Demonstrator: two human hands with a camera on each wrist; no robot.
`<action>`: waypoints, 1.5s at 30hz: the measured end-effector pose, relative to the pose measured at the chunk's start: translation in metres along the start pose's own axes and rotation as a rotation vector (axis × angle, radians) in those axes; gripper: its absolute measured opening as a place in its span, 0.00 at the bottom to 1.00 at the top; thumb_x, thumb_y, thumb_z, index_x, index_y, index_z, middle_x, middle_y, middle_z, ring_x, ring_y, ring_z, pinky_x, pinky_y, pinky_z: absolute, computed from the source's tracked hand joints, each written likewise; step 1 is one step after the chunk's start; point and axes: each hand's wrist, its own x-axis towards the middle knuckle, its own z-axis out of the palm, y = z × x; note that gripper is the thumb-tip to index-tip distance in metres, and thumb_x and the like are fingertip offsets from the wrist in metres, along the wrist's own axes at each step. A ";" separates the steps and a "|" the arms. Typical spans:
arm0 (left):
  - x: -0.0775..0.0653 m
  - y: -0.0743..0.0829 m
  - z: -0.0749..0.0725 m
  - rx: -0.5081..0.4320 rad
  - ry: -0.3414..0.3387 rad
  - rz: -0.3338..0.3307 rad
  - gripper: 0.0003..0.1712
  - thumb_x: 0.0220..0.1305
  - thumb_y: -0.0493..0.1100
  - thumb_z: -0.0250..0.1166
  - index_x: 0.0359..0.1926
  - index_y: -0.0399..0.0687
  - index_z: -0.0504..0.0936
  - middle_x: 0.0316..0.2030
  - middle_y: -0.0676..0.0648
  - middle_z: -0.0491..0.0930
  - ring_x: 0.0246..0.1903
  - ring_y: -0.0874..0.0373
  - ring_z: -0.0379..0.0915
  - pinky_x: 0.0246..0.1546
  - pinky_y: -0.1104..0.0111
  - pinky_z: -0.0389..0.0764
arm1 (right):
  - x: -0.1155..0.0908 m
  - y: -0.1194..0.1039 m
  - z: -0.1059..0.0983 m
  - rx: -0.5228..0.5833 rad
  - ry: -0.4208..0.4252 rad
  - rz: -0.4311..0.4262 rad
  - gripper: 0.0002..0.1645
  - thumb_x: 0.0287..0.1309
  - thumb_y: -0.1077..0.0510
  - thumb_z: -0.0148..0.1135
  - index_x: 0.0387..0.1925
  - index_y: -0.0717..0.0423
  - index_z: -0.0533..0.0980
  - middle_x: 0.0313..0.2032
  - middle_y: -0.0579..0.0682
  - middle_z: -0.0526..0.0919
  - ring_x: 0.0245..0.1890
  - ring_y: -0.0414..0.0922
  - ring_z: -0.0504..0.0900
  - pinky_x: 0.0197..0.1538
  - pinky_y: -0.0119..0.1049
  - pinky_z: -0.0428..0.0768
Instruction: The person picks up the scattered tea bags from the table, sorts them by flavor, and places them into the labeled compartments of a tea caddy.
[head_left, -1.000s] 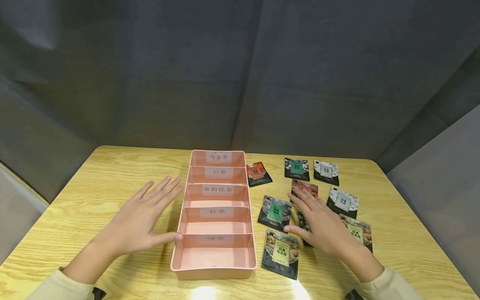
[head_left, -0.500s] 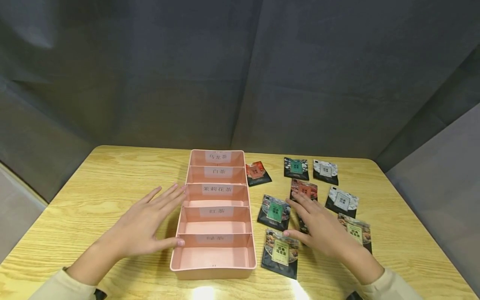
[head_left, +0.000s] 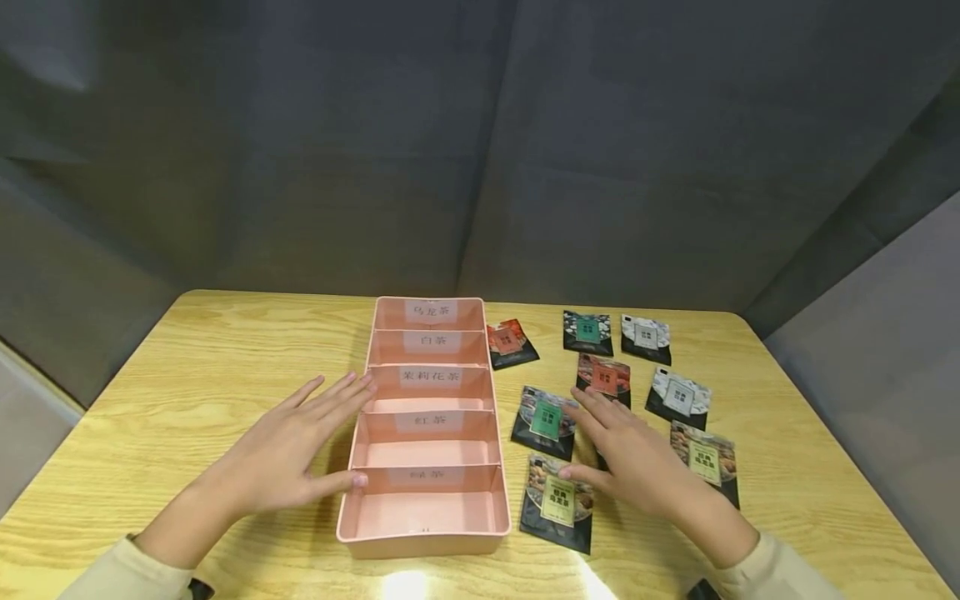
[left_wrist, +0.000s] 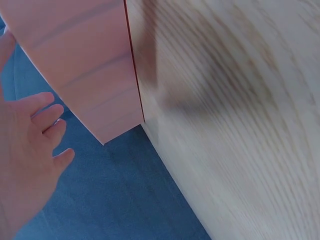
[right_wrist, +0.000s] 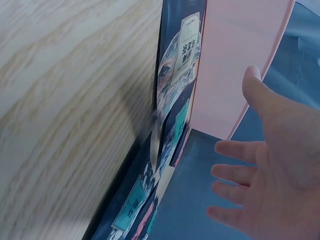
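My left hand, fingers straight and spread, hovers by the left side of a pink divided box. Its thumb lies over the box's left rim; contact cannot be told. Above the tea sachets on the right, my right hand is held with relaxed fingers and holds nothing. Nearest to it are a green-labelled tea sachet, a red-labelled sachet and a yellow-labelled sachet. Another dark sachet is mostly hidden beneath this hand. In the right wrist view, the palm shows bare.
Paper labels mark the box's compartments. Further sachets lie flat: a red one beside the box, a green one and a white one at the back, another white one and a yellow one at right. Dark cloth hangs behind the table.
My left hand has shifted slightly right, toward the box. The right hand has drifted slightly left and toward me. The whole head view has shifted a little; box and sachets keep their arrangement.
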 end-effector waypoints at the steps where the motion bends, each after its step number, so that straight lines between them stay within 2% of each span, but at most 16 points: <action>1: 0.000 0.000 0.001 -0.004 -0.002 -0.001 0.53 0.54 0.68 0.64 0.73 0.47 0.58 0.73 0.45 0.59 0.72 0.47 0.56 0.73 0.79 0.19 | 0.000 -0.001 0.000 0.001 -0.003 0.000 0.47 0.55 0.33 0.60 0.70 0.52 0.63 0.72 0.58 0.62 0.70 0.59 0.63 0.68 0.59 0.68; 15: -0.001 -0.002 0.006 -0.022 -0.018 -0.002 0.50 0.58 0.68 0.60 0.73 0.44 0.58 0.73 0.44 0.58 0.73 0.49 0.55 0.72 0.81 0.20 | -0.001 -0.001 0.005 0.014 -0.037 -0.034 0.44 0.54 0.34 0.62 0.66 0.54 0.68 0.70 0.57 0.64 0.71 0.58 0.63 0.67 0.58 0.70; 20: -0.002 -0.002 0.009 -0.005 -0.009 0.009 0.50 0.59 0.67 0.60 0.74 0.45 0.56 0.73 0.44 0.58 0.73 0.50 0.55 0.78 0.68 0.40 | -0.002 -0.001 0.004 0.019 -0.047 -0.040 0.44 0.54 0.35 0.62 0.67 0.53 0.67 0.71 0.57 0.64 0.71 0.58 0.63 0.65 0.58 0.72; 22: -0.003 -0.002 0.010 -0.002 -0.009 0.015 0.50 0.59 0.67 0.60 0.74 0.46 0.55 0.73 0.43 0.57 0.73 0.50 0.55 0.77 0.68 0.42 | -0.002 -0.001 0.004 0.018 -0.051 -0.044 0.44 0.54 0.35 0.62 0.66 0.53 0.68 0.71 0.57 0.64 0.71 0.58 0.63 0.65 0.58 0.72; 27: -0.002 -0.005 0.011 0.000 -0.009 0.031 0.51 0.59 0.67 0.60 0.74 0.46 0.54 0.73 0.42 0.57 0.72 0.48 0.56 0.73 0.82 0.23 | -0.002 -0.003 0.003 0.027 -0.059 -0.056 0.44 0.54 0.35 0.62 0.66 0.54 0.68 0.70 0.58 0.65 0.69 0.58 0.66 0.64 0.57 0.74; 28: -0.002 -0.005 0.011 0.003 -0.007 0.036 0.51 0.59 0.67 0.60 0.74 0.45 0.55 0.73 0.41 0.57 0.72 0.48 0.56 0.72 0.83 0.22 | -0.002 -0.003 0.003 0.026 -0.059 -0.058 0.44 0.54 0.35 0.62 0.66 0.55 0.68 0.69 0.58 0.66 0.68 0.58 0.67 0.63 0.57 0.75; 34: -0.002 -0.006 0.011 0.016 0.003 0.053 0.50 0.59 0.67 0.60 0.73 0.42 0.57 0.73 0.40 0.58 0.72 0.47 0.57 0.73 0.82 0.22 | -0.005 -0.006 0.003 0.021 -0.054 -0.049 0.46 0.51 0.33 0.64 0.65 0.55 0.69 0.64 0.59 0.73 0.62 0.58 0.75 0.60 0.54 0.78; 45: 0.000 -0.006 0.009 0.002 -0.005 0.055 0.51 0.58 0.67 0.61 0.73 0.43 0.57 0.73 0.41 0.58 0.72 0.47 0.57 0.72 0.83 0.23 | -0.011 -0.013 0.004 0.057 -0.065 -0.048 0.48 0.45 0.34 0.68 0.62 0.58 0.71 0.58 0.59 0.78 0.57 0.56 0.79 0.52 0.49 0.83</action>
